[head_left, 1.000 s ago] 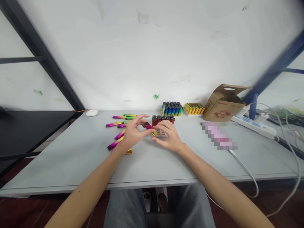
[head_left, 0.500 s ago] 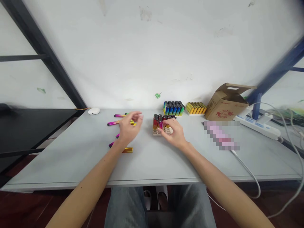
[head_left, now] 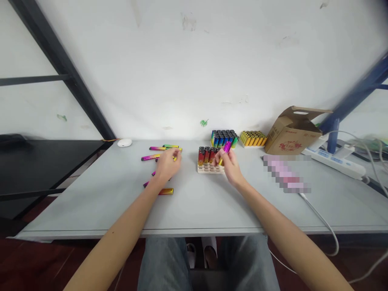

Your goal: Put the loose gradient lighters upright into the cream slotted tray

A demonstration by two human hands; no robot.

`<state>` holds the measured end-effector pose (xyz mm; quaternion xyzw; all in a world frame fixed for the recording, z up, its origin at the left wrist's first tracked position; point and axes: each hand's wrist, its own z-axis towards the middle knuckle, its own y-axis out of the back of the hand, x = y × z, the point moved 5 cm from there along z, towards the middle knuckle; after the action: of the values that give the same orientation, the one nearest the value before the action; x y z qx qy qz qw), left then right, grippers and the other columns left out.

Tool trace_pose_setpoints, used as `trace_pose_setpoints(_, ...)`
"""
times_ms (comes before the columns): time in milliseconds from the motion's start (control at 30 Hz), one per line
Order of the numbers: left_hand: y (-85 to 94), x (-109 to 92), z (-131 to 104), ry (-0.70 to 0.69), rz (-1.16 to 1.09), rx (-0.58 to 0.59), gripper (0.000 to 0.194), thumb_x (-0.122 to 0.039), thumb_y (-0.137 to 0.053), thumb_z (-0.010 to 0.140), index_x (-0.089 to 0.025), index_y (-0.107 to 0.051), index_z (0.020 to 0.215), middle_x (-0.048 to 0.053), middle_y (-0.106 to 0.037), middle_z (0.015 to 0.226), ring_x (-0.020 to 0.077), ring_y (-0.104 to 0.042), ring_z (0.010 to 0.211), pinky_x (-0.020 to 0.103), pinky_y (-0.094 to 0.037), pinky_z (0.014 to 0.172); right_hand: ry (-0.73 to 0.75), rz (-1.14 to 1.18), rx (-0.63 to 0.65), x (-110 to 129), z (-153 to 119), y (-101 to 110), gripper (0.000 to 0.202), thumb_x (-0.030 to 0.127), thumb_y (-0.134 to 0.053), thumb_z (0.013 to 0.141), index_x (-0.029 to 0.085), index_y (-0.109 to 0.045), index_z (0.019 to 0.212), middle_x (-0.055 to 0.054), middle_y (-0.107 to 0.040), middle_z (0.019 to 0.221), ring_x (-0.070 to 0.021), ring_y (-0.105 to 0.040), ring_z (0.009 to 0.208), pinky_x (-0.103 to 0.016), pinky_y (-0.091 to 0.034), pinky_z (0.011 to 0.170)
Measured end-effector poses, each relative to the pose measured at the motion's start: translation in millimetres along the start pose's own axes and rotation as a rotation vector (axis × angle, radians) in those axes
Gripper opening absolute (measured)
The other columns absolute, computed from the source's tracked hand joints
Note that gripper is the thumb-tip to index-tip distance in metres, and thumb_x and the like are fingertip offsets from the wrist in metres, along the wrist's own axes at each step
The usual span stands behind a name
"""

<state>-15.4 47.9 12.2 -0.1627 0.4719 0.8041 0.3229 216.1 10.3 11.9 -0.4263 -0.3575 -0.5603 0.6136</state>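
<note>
— Fingers (head_left: pixel 226 155) of right hand (head_left: pixel 232 167)?
— Pinched on a lighter (head_left: pixel 226 148), tilted over the tray (head_left: pixel 210 169).
— Left hand (head_left: pixel 166 165)?
— Curled over loose lighters (head_left: pixel 153 157) — grip unclear. Back rows filled, front holes bare.

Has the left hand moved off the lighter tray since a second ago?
Yes. The left hand has swung left, away from the tray, to the loose lighters on the table.

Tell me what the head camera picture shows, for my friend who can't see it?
The right hand holds a pink-and-yellow lighter over a tray of red lighters on a grey table. The left hand rests on loose rainbow lighters.
</note>
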Motion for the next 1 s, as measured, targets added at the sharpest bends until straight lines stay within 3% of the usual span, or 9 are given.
trace_pose_setpoints(100, -20.9, -18.6, -12.1, -0.164, 0.099, 0.114, 0.018, -0.024, -0.047, 0.087, -0.019, -0.065, 0.087, 0.007, -0.069, 0.09, 0.0257, -0.059, 0.094, 0.04, -0.046, 0.085, -0.208, 0.364, 0.057, 0.2, 6.2, -0.6, 0.028, 0.048, -0.062, 0.081, 0.024, -0.047, 0.079, 0.005, -0.051, 0.066, -0.0131, -0.057, 0.06, -0.027, -0.046, 0.057)
trace_pose_setpoints(233, -33.4, -23.8, -19.1, -0.234, 0.138, 0.201, 0.02, -0.024, -0.046, 0.088, -0.018, -0.065, 0.089, 0.009, -0.066, 0.093, 0.0265, -0.057, 0.097, 0.042, -0.044, 0.089, -0.286, 0.482, 0.029, 1.5, 10.4, 8.8, 0.025, 0.032, -0.071, 0.074, 0.024, -0.055, 0.092, 0.003, -0.06, 0.074, -0.0115, -0.057, 0.062, -0.024, -0.046, 0.054)
trace_pose_setpoints(400, -31.9, -18.7, -17.0, -0.222, 0.111, 0.213, 0.022, -0.024, -0.043, 0.09, -0.019, -0.065, 0.09, 0.008, -0.066, 0.095, 0.0252, -0.056, 0.097, 0.04, -0.044, 0.088, -0.305, 0.489, 0.078, -2.2, 10.4, 11.2, 0.023, 0.021, -0.071, 0.072, 0.023, -0.056, 0.089, 0.008, -0.045, 0.056, -0.005, -0.031, 0.043, -0.017, -0.026, 0.04)
trace_pose_setpoints(500, -31.8, -19.3, -17.0, -0.232, 0.115, 0.222, 0.024, -0.025, -0.043, 0.09, -0.018, -0.065, 0.089, 0.008, -0.065, 0.094, 0.0249, -0.056, 0.095, 0.04, -0.045, 0.087, -0.32, 0.505, 0.122, -0.8, 9.8, 9.2, 0.021, 0.036, -0.069, 0.076, 0.02, -0.056, 0.081, 0.009, -0.032, 0.052, -0.0056, -0.022, 0.042, -0.018, -0.023, 0.039)
trace_pose_setpoints(600, -31.8, -20.8, -17.7, -0.232, 0.104, 0.221, 0.024, -0.025, -0.043, 0.09, -0.018, -0.066, 0.089, 0.008, -0.065, 0.091, 0.0248, -0.056, 0.093, 0.04, -0.044, 0.086, -0.347, 0.497, 0.149, 0.3, 9.7, 8.4, 0.04, 0.06, -0.056, 0.08, 0.021, -0.051, 0.071, 0.008, -0.024, 0.052, -0.0075, -0.021, 0.043, -0.021, -0.024, 0.04)
trace_pose_setpoints(700, -31.0, -21.8, -17.6, -0.229, 0.076, 0.211, 0.022, -0.026, -0.044, 0.089, -0.019, -0.065, 0.087, 0.008, -0.065, 0.089, 0.0247, -0.056, 0.091, 0.039, -0.044, 0.084, -0.325, 0.455, 0.143, -0.3, 11.2, 8.9, 0.047, 0.067, -0.045, 0.082, 0.022, -0.047, 0.069, 0.006, -0.027, 0.054, -0.0098, -0.026, 0.044, -0.024, -0.028, 0.042)
trace_pose_setpoints(800, -28.9, -23.0, -16.6, -0.232, 0.036, 0.2, 0.021, -0.025, -0.045, 0.089, -0.02, -0.064, 0.084, 0.007, -0.065, 0.087, 0.0236, -0.056, 0.088, 0.037, -0.044, 0.081, -0.293, 0.373, 0.139, -1.6, 12.3, 7.7, 0.038, 0.061, -0.045, 0.084, 0.024, -0.05, 0.078, 0.004, -0.038, 0.059, -0.0131, -0.04, 0.05, -0.027, -0.039, 0.049)
trace_pose_setpoints(1000, -22.6, -40.8, -23.7, -0.293, -0.07, 0.169, 0.023, -0.025, -0.042, 0.092, -0.02, -0.063, 0.085, 0.004, -0.063, 0.085, 0.0174, -0.057, 0.076, 0.03, -0.043, 0.071, -0.295, 0.265, 0.249, -2.2, 7.2, -0.7, 0.037, 0.06, -0.055, 0.082, 0.025, -0.053, 0.089, -0.003, -0.065, 0.087, -0.0196, -0.065, 0.084, -0.036, -0.053, 0.076)
